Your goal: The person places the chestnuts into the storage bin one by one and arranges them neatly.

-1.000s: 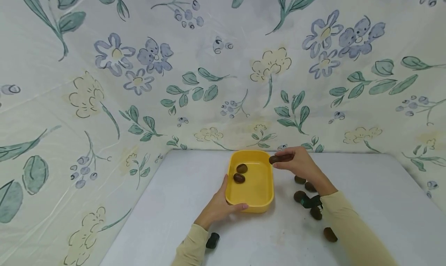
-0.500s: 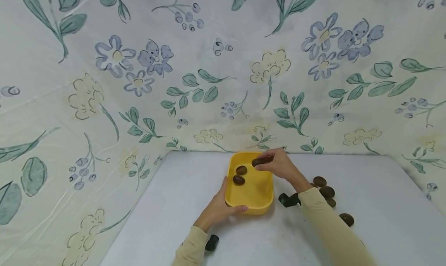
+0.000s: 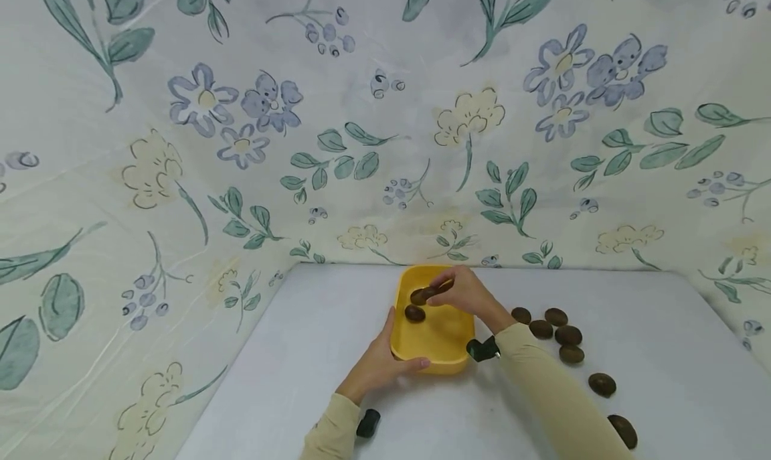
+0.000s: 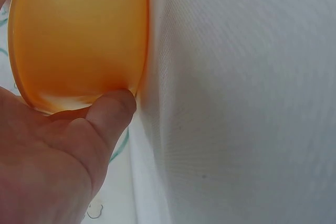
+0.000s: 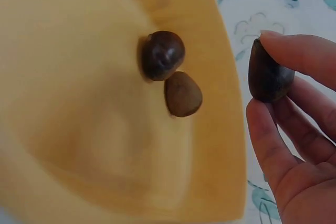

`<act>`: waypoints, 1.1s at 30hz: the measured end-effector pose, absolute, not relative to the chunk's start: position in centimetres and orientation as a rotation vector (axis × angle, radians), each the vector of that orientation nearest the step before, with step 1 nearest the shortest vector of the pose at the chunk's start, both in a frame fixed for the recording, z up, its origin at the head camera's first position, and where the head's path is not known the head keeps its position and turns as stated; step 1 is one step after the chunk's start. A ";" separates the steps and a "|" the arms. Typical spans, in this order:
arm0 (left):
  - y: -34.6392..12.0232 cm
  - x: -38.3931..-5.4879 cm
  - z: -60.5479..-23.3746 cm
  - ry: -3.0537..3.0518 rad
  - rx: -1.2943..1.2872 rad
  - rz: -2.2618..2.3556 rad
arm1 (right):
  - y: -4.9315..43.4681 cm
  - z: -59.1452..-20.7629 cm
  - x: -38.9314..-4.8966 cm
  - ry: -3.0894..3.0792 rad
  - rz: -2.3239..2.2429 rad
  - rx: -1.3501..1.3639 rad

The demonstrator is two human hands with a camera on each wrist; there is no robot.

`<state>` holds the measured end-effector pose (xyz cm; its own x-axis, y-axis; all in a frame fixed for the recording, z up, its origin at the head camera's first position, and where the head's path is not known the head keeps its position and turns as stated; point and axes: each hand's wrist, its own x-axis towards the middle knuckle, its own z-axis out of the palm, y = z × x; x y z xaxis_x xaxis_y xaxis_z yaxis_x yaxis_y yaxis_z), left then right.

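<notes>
In the head view my left hand (image 3: pixel 376 363) grips the near left corner of a yellow plastic tray (image 3: pixel 444 329), thumb along its near wall. The left wrist view shows that thumb against the tray's outer wall (image 4: pixel 79 35). My right hand (image 3: pixel 472 296) is over the tray's far half and pinches a dark brown chestnut (image 5: pixel 269 74) between thumb and fingertips. On the tray's floor, toward its left side, lie two more chestnuts, a glossy one (image 5: pixel 164 56) and a duller one (image 5: pixel 184 95) right beside it.
Several loose chestnuts (image 3: pixel 569 335) are scattered on the white table (image 3: pixel 319 326) right of the tray, one (image 3: pixel 623 432) close by the right sleeve. Small dark devices (image 3: pixel 483 349) sit at both wrists. A floral cloth (image 3: pixel 391 145) rises behind the table's far edge.
With the chestnut in its fingers, my right hand has moved left from beside the tray's far right rim to over the tray, lower now and near the two chestnuts. My left hand has stayed put.
</notes>
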<state>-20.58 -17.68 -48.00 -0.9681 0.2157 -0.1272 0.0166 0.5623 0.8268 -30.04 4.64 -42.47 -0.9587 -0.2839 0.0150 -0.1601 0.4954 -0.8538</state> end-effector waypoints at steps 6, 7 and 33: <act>-17.9 -20.1 -48.4 2.595 0.202 1.345 | 3.6 -43.1 -29.9 2.599 -1.436 -0.406; -18.0 -20.0 -48.4 2.600 0.206 1.349 | 3.4 -43.2 -30.0 2.600 -1.438 -0.405; -17.9 -20.4 -47.8 2.602 0.262 1.353 | 0.3 -42.7 -30.1 2.618 -1.081 -0.576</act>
<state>-20.37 -17.93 -47.78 -0.9649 0.2457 -0.0924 0.0654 0.5658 0.8219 -30.13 0.32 -42.66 -0.8904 -0.4484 -0.0781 -0.2626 0.6462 -0.7166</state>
